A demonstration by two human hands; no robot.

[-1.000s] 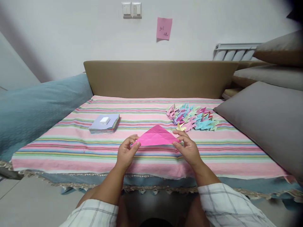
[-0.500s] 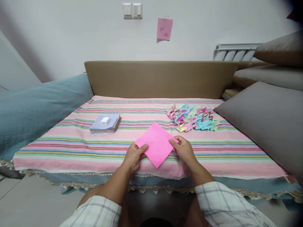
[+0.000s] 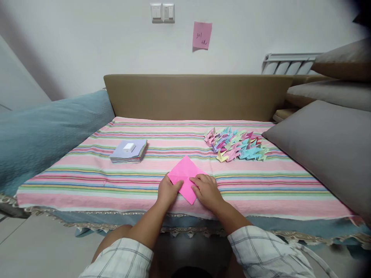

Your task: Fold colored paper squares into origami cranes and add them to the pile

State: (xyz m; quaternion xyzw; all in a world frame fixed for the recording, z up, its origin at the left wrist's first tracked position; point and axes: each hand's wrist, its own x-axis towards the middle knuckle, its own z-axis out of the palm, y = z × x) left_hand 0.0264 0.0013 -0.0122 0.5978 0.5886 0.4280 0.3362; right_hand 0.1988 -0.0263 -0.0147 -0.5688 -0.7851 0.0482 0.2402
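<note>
A bright pink paper square point(image 3: 184, 173) lies folded into a small diamond on the striped cloth point(image 3: 87, 177) near the front edge. My left hand point(image 3: 168, 191) presses on its left corner with fingers bent. My right hand point(image 3: 207, 191) lies over its right half, fingers pressed down together on the paper. Both hands touch the paper and cover its sides.
A stack of coloured paper sheets point(image 3: 129, 151) with a small white block on top sits to the left. A heap of folded paper cranes point(image 3: 234, 144) lies at the back right. Grey cushions point(image 3: 324, 150) are on the right, a blue blanket point(image 3: 43, 135) on the left.
The pink paper went from a held-up triangle to an open square, then was folded smaller and laid on the cloth. Both hands moved closer together and pressed down on it.
</note>
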